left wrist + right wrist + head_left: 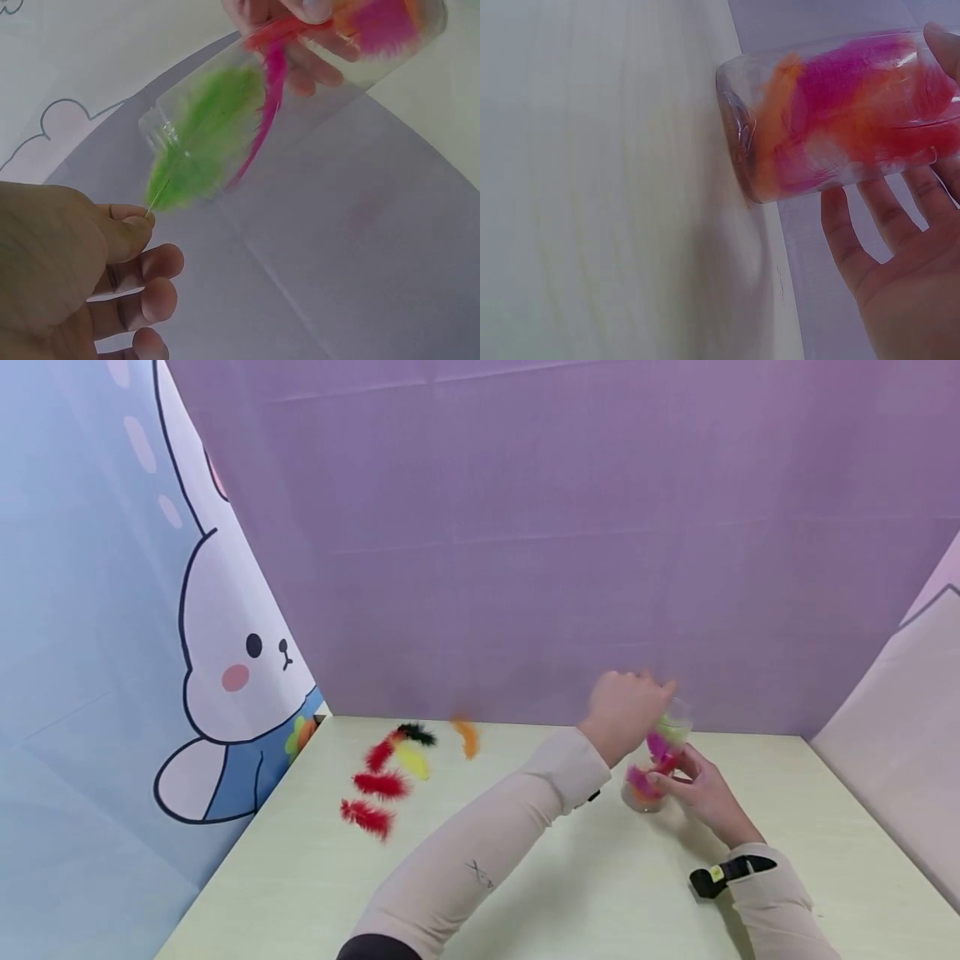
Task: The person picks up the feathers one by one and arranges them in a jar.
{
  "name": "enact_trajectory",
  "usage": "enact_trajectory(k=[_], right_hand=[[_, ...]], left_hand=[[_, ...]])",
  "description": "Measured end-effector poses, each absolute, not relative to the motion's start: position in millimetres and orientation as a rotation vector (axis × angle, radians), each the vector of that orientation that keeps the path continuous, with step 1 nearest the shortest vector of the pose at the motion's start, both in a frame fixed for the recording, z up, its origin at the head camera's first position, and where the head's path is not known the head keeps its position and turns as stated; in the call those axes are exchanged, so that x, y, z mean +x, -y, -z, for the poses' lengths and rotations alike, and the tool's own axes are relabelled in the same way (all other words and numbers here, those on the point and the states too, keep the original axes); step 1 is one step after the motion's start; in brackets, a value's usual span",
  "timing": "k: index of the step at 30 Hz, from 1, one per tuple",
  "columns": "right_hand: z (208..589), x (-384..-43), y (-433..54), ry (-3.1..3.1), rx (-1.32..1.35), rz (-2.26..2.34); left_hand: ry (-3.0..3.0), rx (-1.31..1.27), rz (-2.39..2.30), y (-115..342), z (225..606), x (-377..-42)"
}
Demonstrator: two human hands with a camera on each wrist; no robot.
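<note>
Your left fingers [129, 238] pinch a green feather [210, 127], your right fingers [889, 214] grip the jar [740, 86] already holding several, and six loose feathers [382, 786] remain toward the desk's [262, 868] far-left corner.

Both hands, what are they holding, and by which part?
Left hand pinches the green feather by its quill tip; right hand holds the clear jar by its side.

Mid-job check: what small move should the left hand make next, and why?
Probably ease the green feather slightly deeper into the clear jar: the left hand pinches its tip just outside the mouth, most of the plume looks inside, and the right hand holds the jar.
</note>
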State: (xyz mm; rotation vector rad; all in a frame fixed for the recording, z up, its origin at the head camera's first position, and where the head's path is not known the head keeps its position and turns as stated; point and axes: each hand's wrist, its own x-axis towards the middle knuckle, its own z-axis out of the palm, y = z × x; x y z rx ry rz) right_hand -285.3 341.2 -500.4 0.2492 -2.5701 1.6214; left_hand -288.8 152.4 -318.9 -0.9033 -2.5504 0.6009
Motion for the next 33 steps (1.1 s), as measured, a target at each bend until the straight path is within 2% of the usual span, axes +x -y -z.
enact_trajectory(k=[33], right_hand=[[498.6,-280.6,-338.2,2.588,0.249,-1.581]], left_hand=[[2.460,-0.914,-0.556,-158.8,328.3,-291.8]])
